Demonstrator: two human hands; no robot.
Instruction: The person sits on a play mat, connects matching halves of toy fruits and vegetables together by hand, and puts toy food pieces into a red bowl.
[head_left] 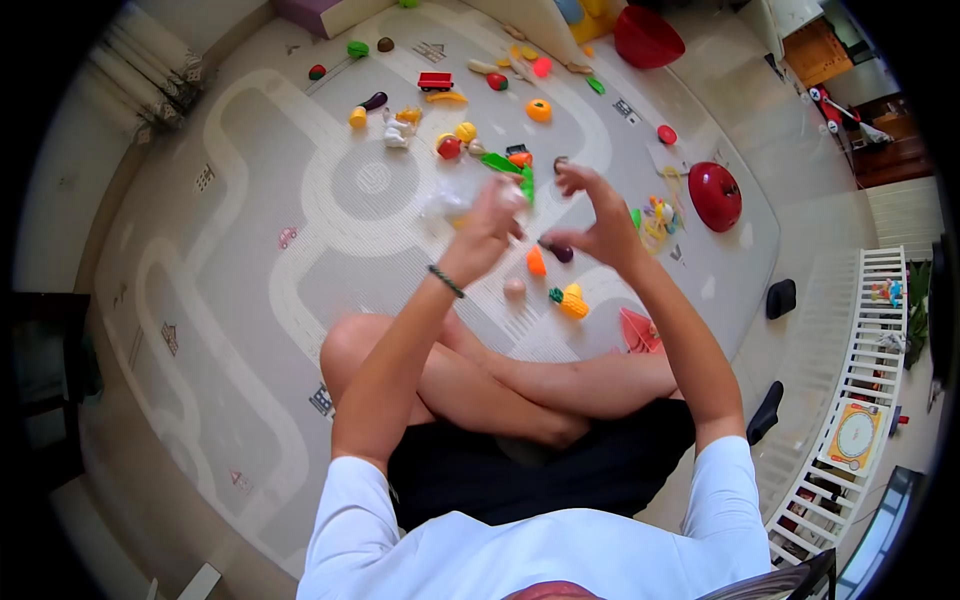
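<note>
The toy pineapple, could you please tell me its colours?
The toy pineapple is yellow with green leaves, seen in the head view.

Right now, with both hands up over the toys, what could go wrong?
The left hand seems to hold a pale, blurred item; a loose grip might drop it. The right hand, open, appears close to the nearer toy eggplant; lowering it could knock that, though its height is unclear. The toy pineapple lies near the crossed legs, so shifting might nudge it.

Two toy eggplants, one [562,252] near the right hand [603,222], one [374,101] beyond the left hand [490,222]; one toy pineapple [573,301]; one red wagon [435,83] beyond.
</note>
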